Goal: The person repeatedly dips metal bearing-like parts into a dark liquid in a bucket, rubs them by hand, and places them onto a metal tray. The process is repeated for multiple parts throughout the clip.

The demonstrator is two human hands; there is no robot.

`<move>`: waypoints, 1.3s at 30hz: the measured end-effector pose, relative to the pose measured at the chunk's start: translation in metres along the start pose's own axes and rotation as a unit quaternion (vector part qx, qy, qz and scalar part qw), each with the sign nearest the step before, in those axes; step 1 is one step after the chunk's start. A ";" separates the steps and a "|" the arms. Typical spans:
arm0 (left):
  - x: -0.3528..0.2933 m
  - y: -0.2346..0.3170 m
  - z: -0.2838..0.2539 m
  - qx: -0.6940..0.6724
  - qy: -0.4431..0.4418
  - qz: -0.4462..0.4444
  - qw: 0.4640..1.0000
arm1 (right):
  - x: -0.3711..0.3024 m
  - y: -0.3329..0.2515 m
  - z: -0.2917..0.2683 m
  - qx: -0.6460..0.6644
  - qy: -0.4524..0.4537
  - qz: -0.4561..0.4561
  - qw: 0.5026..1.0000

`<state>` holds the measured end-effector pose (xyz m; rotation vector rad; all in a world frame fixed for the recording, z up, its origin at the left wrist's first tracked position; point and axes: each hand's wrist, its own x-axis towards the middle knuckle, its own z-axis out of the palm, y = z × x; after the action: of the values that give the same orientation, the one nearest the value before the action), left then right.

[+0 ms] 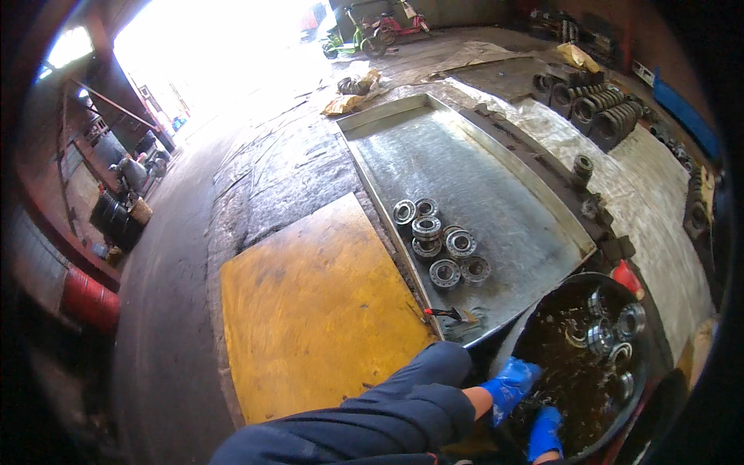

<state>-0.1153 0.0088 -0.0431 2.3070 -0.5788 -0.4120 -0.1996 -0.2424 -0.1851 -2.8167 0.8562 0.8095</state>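
Observation:
Both my hands wear blue gloves and reach into a round tub [508,341] of dark brown liquid at the lower right. My left hand [513,385] is at the tub's near left side. Just below and right of it, my right hand [545,434] points down into the liquid. Between the gloves there is a wet, shiny patch, but I cannot make out any object there. The fingers of both hands are partly hidden by the liquid and the gloves. Several metal bearings [600,338] sit in the liquid toward the tub's far right side.
Left of the tub lies a long shallow metal tray [496,186] with several bearings [446,273] grouped on it and a red-handled brush [451,313] at its near corner. A yellow board [318,302] adjoins the tray. A red object [628,279] rests at the tub's rim.

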 end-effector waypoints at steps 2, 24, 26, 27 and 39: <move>0.002 -0.010 0.009 0.013 0.017 0.039 0.999 | 0.000 -0.001 -0.001 0.001 -0.001 -0.003 1.000; 0.007 -0.023 0.033 0.027 0.050 0.010 0.998 | 0.000 -0.004 0.005 -0.001 -0.010 -0.012 1.000; 0.009 -0.025 0.036 0.039 0.076 0.044 0.995 | 0.000 -0.004 0.004 -0.001 -0.007 -0.011 1.000; 0.010 -0.021 0.034 0.038 0.076 0.047 0.995 | 0.002 -0.003 0.002 -0.002 -0.006 -0.008 1.000; 0.007 -0.017 0.027 0.023 0.057 0.016 0.998 | -0.003 0.000 0.005 0.000 -0.009 -0.010 1.000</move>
<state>-0.1167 0.0012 -0.0742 2.3440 -0.5721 -0.2532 -0.2043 -0.2393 -0.1881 -2.8083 0.8249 0.8313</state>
